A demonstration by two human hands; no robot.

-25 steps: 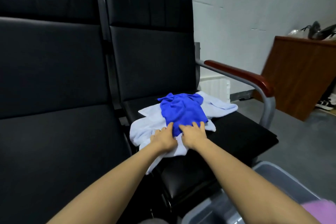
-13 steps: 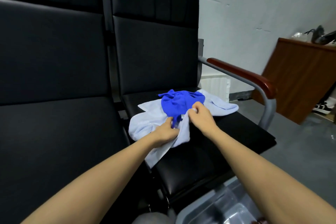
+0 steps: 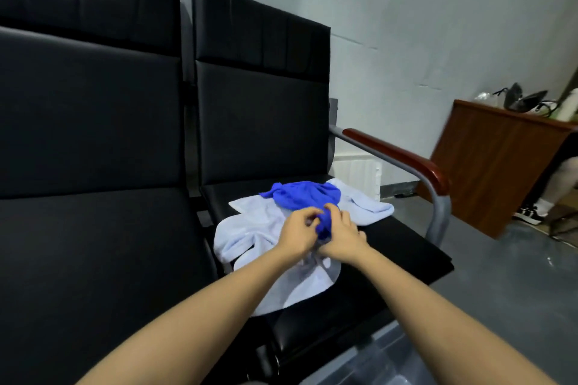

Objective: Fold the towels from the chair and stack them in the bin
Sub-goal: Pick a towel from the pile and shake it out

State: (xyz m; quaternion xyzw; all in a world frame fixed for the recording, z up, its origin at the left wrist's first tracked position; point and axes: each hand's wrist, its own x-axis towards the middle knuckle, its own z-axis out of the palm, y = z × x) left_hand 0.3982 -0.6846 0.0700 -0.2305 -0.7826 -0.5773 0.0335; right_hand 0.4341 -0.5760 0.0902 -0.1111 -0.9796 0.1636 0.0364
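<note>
A crumpled bright blue towel (image 3: 302, 197) lies on top of a spread pale blue towel (image 3: 250, 228) on the black seat of the right-hand chair (image 3: 391, 247). My left hand (image 3: 298, 234) and my right hand (image 3: 344, 233) sit close together over the near edge of the blue towel, each pinching a bunch of its cloth between curled fingers. The pale towel hangs a little over the seat's front. A corner of the grey plastic bin (image 3: 384, 362) shows at the bottom edge, below the seat.
A second black chair (image 3: 93, 228) adjoins on the left. A metal armrest with a red-brown pad (image 3: 406, 159) bounds the seat on the right. Beyond it stand a wooden cabinet (image 3: 500, 162) and a seated person's leg and shoe (image 3: 531, 212). Grey floor lies to the right.
Both hands went from pressing flat on the towels to pinching cloth; they now hold the blue towel's near edge bunched between them. The view tilted up and the bin mostly left the frame.
</note>
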